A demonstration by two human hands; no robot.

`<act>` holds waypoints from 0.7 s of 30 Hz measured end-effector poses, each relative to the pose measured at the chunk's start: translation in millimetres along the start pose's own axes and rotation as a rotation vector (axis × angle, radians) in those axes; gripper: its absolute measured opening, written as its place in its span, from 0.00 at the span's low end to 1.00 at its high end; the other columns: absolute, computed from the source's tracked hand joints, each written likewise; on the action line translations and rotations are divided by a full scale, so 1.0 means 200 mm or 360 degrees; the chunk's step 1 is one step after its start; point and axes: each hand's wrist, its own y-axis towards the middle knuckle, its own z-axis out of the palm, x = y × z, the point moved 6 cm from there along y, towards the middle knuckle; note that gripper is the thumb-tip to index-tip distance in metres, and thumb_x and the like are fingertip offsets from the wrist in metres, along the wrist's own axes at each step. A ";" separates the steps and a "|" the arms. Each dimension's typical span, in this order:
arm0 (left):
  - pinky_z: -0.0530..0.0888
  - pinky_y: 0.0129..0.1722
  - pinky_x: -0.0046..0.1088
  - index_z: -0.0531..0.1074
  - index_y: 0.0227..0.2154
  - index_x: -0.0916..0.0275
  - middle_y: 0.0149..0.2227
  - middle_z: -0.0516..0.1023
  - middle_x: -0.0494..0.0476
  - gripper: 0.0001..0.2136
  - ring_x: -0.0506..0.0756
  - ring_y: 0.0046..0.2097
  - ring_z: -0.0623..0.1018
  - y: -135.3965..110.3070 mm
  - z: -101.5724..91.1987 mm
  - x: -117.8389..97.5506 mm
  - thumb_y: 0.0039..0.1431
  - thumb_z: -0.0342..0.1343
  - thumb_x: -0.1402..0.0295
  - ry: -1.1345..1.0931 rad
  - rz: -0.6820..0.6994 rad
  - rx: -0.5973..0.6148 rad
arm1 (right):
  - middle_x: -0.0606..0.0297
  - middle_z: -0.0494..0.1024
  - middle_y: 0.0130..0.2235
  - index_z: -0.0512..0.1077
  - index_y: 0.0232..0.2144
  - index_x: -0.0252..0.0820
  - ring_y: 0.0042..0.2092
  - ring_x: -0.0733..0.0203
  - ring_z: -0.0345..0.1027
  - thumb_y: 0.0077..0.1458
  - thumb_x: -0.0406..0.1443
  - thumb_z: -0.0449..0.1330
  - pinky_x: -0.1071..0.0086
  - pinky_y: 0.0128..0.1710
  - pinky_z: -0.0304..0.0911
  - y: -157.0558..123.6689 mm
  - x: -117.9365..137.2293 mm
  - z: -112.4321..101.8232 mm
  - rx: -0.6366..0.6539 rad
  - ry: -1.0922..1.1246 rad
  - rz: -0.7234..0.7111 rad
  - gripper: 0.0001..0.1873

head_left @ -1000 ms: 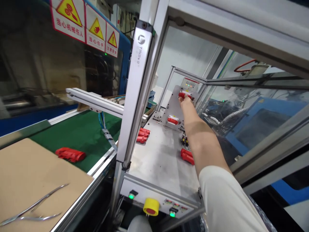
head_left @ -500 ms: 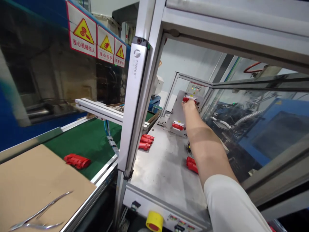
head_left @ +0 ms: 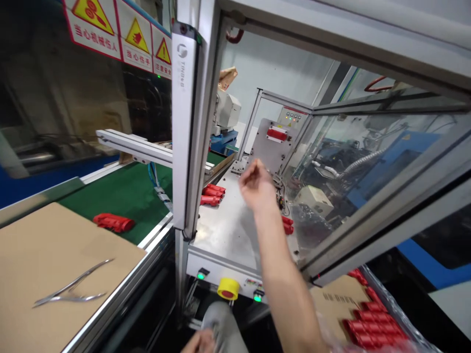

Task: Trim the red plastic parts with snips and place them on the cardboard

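My right hand (head_left: 257, 185) is over the metal worktop (head_left: 228, 235) inside the framed machine, slightly blurred. Its fingers are curled in, and I see nothing held in them. Beyond it, a red plastic part (head_left: 276, 134) sits in the upper holder of the upright plate (head_left: 263, 147); my hand and wrist hide the lower holder. At the bottom edge, my left hand (head_left: 200, 341) is partly cut off beside my knee (head_left: 224, 318). Its fingers are curled, and whatever they may hold cannot be made out. Red parts (head_left: 211, 195) lie on the worktop's left side, and more (head_left: 287, 225) right of my forearm.
Silver nippers (head_left: 73, 289) lie on cardboard (head_left: 33, 255) at the left. One red part (head_left: 113, 222) rests on the green conveyor (head_left: 84, 198). A metal post (head_left: 187, 127) divides the conveyor from the machine. A yellow-ringed button (head_left: 228, 289) is in front. A box (head_left: 338, 299) at right holds several red parts.
My right hand has drawn back from the upper holder, towards me and down; the red part stays there. My left hand has come into view. The view has swung right and down, showing the box.
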 end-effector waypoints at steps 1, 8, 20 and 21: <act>0.86 0.47 0.43 0.77 0.54 0.64 0.50 0.84 0.61 0.18 0.60 0.47 0.85 0.04 -0.02 -0.03 0.72 0.62 0.55 -0.0059 0.0028 -0.0023 | 0.63 0.83 0.35 0.81 0.47 0.46 0.35 0.63 0.80 0.73 0.55 0.59 0.70 0.34 0.80 -0.26 -0.06 -0.04 0.0090 -0.0066 -0.0028 0.22; 0.83 0.58 0.43 0.82 0.50 0.56 0.55 0.83 0.62 0.20 0.65 0.58 0.84 0.39 -0.32 -0.34 0.65 0.64 0.47 -0.0177 0.0349 -0.0246 | 0.58 0.89 0.40 0.89 0.43 0.51 0.39 0.52 0.85 0.64 0.49 0.68 0.65 0.41 0.82 -1.48 -0.56 -0.70 0.0105 -0.0999 -0.0264 0.14; 0.81 0.51 0.37 0.83 0.39 0.53 0.45 0.86 0.56 0.14 0.62 0.47 0.85 0.52 -0.44 -0.48 0.67 0.63 0.50 0.0220 0.0523 -0.0031 | 0.63 0.90 0.44 0.88 0.44 0.54 0.42 0.58 0.87 0.72 0.52 0.61 0.73 0.45 0.80 -1.48 -1.02 -1.14 -0.0227 -0.1568 -0.0649 0.18; 0.81 0.50 0.37 0.83 0.38 0.53 0.44 0.86 0.55 0.13 0.61 0.46 0.85 0.53 -0.44 -0.48 0.68 0.63 0.50 0.0251 0.0508 -0.0035 | 0.62 0.90 0.43 0.88 0.43 0.53 0.42 0.58 0.87 0.72 0.51 0.61 0.73 0.44 0.79 -1.48 -1.04 -1.15 -0.0268 -0.1574 -0.0665 0.18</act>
